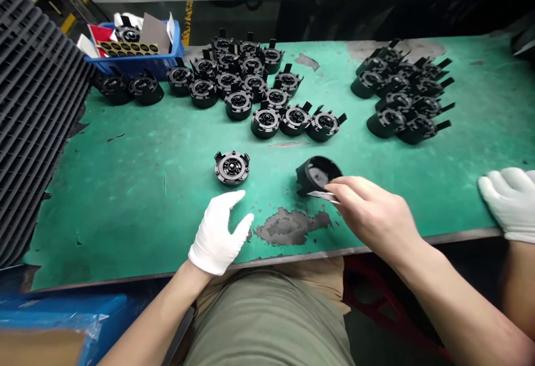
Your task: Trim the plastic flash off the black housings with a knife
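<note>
My left hand (221, 233), in a white glove, rests near the table's front edge with thumb and fingers apart and nothing between them. Just beyond its fingertips lies a black round plastic part (232, 168) with clips on its rim. My bare right hand (371, 210) is closed on a thin, light-coloured flat piece (321, 194), whose exact kind I cannot make out. Those fingers are at the near right rim of a black plastic cup (307, 173), tilted with its mouth facing up and toward the right hand. A light grey surface shows inside the cup.
Black cup assemblies (238, 104) stand grouped at the back middle, with another group (387, 122) at the back right. A blue bin (134, 66) holds stickers and papers. A co-worker's white-gloved hand (512, 201) rests at right. Grey ribbed trays (33, 110) are stacked at left.
</note>
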The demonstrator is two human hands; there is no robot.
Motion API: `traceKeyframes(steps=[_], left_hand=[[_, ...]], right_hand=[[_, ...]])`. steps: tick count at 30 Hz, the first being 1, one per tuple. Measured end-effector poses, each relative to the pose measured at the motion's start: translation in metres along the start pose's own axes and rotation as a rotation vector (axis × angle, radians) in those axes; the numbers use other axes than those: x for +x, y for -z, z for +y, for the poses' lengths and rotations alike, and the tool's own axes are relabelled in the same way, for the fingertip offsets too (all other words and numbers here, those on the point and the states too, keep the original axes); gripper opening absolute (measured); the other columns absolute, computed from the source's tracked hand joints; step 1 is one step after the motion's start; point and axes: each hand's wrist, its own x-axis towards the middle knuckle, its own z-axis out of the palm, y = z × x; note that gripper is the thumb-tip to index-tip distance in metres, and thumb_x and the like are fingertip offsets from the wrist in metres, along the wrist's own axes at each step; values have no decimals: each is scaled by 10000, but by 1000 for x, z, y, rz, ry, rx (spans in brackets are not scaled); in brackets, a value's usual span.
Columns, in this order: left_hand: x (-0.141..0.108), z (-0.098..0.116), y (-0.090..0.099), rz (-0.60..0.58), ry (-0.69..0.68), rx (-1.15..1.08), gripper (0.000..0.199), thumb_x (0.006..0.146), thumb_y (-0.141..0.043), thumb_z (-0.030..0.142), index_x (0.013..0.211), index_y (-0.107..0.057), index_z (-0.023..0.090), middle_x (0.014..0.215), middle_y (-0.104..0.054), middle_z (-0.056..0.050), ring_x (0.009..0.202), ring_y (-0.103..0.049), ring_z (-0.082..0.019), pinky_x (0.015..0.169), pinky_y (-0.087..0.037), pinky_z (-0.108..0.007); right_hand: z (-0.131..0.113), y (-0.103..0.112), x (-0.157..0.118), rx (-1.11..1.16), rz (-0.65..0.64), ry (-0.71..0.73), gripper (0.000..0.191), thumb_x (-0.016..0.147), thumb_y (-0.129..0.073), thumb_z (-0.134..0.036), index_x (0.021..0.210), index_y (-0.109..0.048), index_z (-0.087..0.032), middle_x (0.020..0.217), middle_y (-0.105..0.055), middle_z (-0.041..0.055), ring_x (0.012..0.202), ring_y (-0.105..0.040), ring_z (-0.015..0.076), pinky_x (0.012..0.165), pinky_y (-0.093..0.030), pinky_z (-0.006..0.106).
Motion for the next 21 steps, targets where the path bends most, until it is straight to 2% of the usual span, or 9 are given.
traceKeyframes(steps=[2, 6, 8, 10, 11, 15, 16, 19, 21], left_hand=[[0, 0, -1, 21, -15, 9, 471, 998, -682, 283, 1444, -548, 207, 1338, -696, -143, 1198, -698, -282, 963, -639, -464], [1, 1, 0, 24, -3, 13, 453, 1006, -670, 286, 1435, -549, 211, 1325, -702, -145, 1184, -707, -281, 957, -650, -467], [2, 1, 0, 24, -10, 14, 446, 1007, -666, 281, 1433, -551, 214, 1319, -704, -144, 1176, -710, -280, 960, -653, -472], [3, 1, 0, 31, -19, 15, 444, 1006, -667, 271, 1430, -552, 217, 1311, -707, -142, 1152, -715, -274, 953, -655, -469], [3, 1, 0, 34, -21, 15, 444, 1004, -669, 268, 1429, -552, 217, 1309, -708, -141, 1143, -716, -271, 949, -656, -465], [4, 2, 1, 28, -13, 8, 437, 1004, -672, 264, 1421, -555, 213, 1304, -708, -139, 1133, -716, -268, 944, -654, -458], [4, 2, 1, 25, -12, 1, 432, 1005, -671, 264, 1418, -557, 213, 1301, -708, -137, 1129, -717, -266, 940, -652, -454], [4, 4, 4, 36, -9, -38, 425, 1006, -670, 264, 1413, -557, 216, 1294, -705, -130, 1106, -716, -254, 929, -646, -438], [3, 8, 6, 37, 11, -74, 458, 1002, -685, 292, 1431, -541, 219, 1326, -688, -136, 1136, -706, -260, 945, -638, -444]], right_hand=[[1, -3, -3, -34, 81, -53, 188, 1041, -577, -117, 1156, -692, -212, 1170, -752, 79, 979, -702, 198, 734, -501, 285], [2, -4, -5, -17, -31, -72, 158, 1058, -562, -144, 1079, -701, -216, 1101, -749, 68, 868, -695, 193, 608, -461, 296], [3, -2, -4, 34, 128, -141, 102, 1047, -623, -188, 1100, -706, -217, 1089, -745, 84, 861, -700, 210, 668, -518, 314], [3, 0, -5, 40, 304, -220, 111, 1039, -653, -218, 1132, -713, -226, 1120, -736, 112, 942, -710, 249, 776, -558, 356], [2, 0, -6, 31, 311, -248, 108, 1048, -641, -235, 1126, -715, -230, 1125, -729, 119, 953, -708, 258, 772, -556, 361], [-9, -4, -10, 111, -18, -290, 164, 1095, -548, -293, 1064, -691, -219, 1078, -696, 83, 793, -670, 195, 623, -485, 297], [-14, -5, -11, 155, -15, -299, 146, 1093, -554, -284, 1074, -683, -219, 1074, -691, 76, 802, -669, 191, 640, -494, 293], [-27, -9, -10, 300, 223, -371, 73, 1057, -627, -259, 1102, -678, -232, 1111, -684, 95, 971, -679, 234, 809, -550, 340], [-37, -13, -6, 499, 229, -469, 80, 1045, -657, -311, 1019, -672, -237, 1050, -679, 88, 940, -663, 235, 781, -549, 348]])
